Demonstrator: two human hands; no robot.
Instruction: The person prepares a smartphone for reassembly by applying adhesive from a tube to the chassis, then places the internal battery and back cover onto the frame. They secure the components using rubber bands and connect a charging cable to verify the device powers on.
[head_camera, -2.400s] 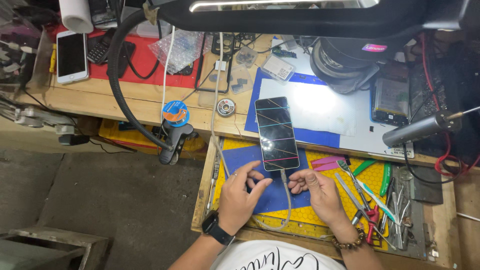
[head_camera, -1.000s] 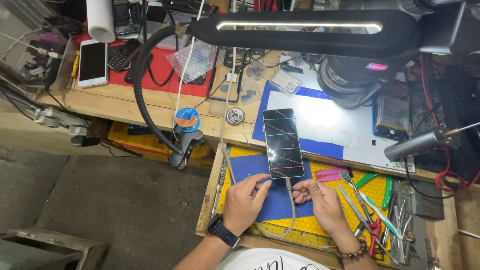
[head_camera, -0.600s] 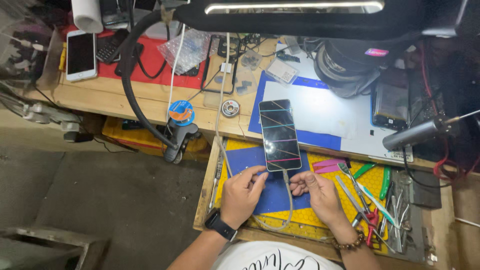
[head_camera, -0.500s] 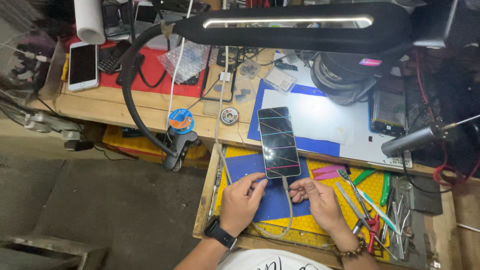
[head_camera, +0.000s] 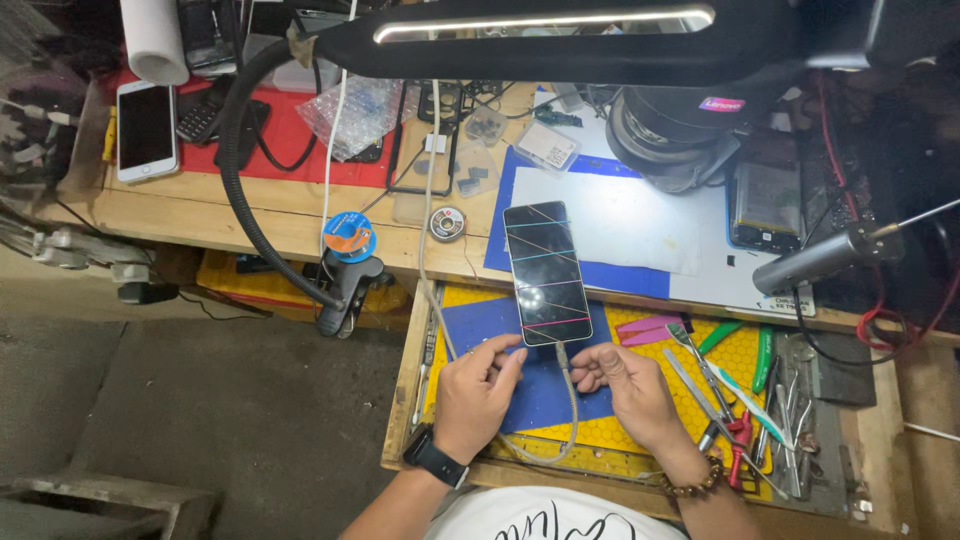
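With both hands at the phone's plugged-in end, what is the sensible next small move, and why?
Probably steady the phone with the left hand while the right hand grips the cable at the plug: the lit, striped screen overhangs the bench edge and neither hand yet holds it.

A white phone (head_camera: 146, 128) lay on a red mat (head_camera: 290, 140), far up and left of the hands. Tweezers (head_camera: 700, 375) and small tools sat just right of them — a black lamp (head_camera: 560, 40) hung above.
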